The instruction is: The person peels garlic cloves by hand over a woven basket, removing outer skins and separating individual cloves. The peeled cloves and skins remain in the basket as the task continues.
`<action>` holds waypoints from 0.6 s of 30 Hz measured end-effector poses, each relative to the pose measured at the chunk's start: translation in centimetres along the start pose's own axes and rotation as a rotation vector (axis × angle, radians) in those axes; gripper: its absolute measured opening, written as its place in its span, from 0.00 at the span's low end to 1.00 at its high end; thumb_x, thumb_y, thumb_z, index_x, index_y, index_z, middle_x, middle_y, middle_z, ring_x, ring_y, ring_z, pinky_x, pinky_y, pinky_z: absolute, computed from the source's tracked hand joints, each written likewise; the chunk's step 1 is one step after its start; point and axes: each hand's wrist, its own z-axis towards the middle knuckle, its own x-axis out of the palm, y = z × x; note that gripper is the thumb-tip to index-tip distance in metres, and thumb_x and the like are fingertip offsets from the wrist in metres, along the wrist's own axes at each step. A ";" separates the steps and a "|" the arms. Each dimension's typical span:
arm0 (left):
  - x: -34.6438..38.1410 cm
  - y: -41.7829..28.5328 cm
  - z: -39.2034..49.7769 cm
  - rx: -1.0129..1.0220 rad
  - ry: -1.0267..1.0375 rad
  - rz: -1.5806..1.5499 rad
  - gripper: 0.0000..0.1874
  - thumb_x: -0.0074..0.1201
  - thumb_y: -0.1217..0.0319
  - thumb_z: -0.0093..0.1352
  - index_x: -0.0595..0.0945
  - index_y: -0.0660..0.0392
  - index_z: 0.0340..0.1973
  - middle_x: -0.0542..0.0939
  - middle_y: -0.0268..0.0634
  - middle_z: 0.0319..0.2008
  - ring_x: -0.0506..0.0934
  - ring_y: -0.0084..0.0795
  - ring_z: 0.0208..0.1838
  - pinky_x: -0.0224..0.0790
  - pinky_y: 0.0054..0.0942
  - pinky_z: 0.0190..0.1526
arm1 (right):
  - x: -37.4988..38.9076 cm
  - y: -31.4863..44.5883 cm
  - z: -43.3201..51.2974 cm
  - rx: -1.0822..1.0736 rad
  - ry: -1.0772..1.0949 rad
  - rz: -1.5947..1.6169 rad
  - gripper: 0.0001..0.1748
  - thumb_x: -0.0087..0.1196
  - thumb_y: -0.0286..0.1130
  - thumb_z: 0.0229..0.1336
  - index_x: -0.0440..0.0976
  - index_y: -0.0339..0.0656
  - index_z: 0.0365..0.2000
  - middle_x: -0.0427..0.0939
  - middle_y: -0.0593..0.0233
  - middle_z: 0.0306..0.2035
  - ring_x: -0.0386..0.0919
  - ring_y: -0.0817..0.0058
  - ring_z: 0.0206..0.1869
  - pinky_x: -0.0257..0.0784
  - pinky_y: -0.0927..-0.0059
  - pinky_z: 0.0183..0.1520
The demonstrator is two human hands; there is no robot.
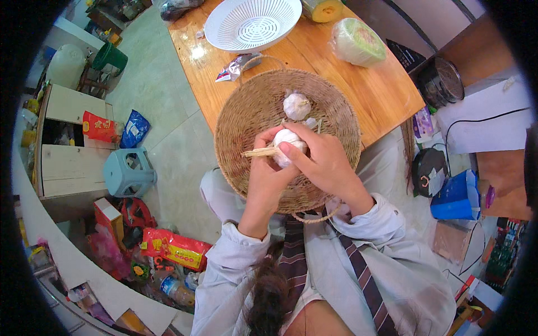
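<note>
Both my hands hold one garlic bulb [289, 145] over a round woven basket [239, 113]. My left hand [270, 176] grips it from the left and below, and its dry stalk points left across the fingers. My right hand [325, 161] wraps the bulb's right side, with the thumb pressed on the front. A second garlic bulb [296, 106] lies in the basket just beyond my fingers, and bits of garlic skin [311, 122] lie beside it. The basket rests on my lap against the table edge, one looped handle towards me and one away.
On the wooden table [378, 96] stand a white plastic colander [256, 27], a wrapped piece of melon [357, 44], a cut squash or melon [325, 10] and a crumpled foil packet [237, 67]. A blue plastic stool [128, 172] is on the floor at the left.
</note>
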 end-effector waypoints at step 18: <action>-0.3 -1.4 -0.2 -0.044 0.017 0.017 0.41 0.70 0.83 0.55 0.68 0.60 0.63 0.75 0.39 0.55 0.75 0.29 0.56 0.71 0.28 0.57 | -0.2 -0.9 0.3 -0.098 -0.149 0.044 0.20 0.40 0.39 0.72 0.78 0.36 0.44 0.81 0.46 0.32 0.80 0.50 0.33 0.74 0.57 0.34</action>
